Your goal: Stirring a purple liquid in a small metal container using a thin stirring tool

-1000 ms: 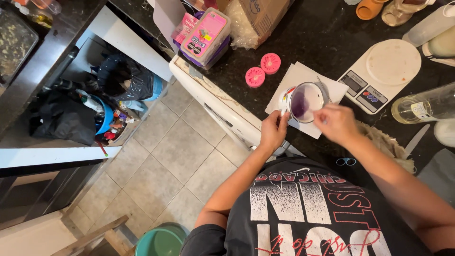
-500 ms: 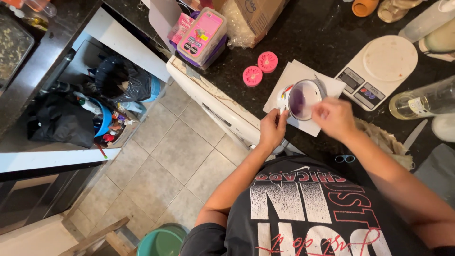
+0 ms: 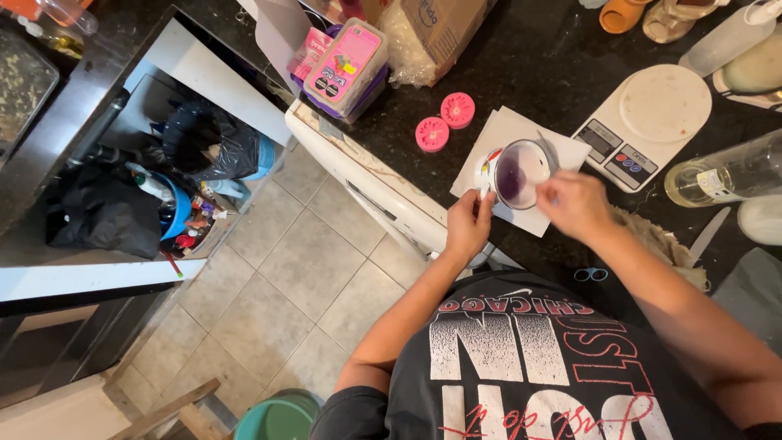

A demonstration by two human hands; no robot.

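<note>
1. The left hand (image 3: 467, 225) wraps its fingers around the side of a small cup (image 3: 515, 173) and grips it.
2. The cup has purple stuff inside. It sits on a white paper (image 3: 498, 134) on the dark counter (image 3: 538, 57).
3. The right hand (image 3: 577, 204) is at the other side of the cup, fingers bent. It looks like it pinches a thin stick in the cup, but the view is too blurry to be sure.
4. Two pink round lids (image 3: 444, 122) lie just beside the paper.
5. A white kitchen scale (image 3: 648, 122) sits near the cup, on the far side of the paper.
6. A clear bottle (image 3: 729, 171) lies on its side next to the scale.
7. A pink box (image 3: 352, 61) rests near the counter's edge.
</note>
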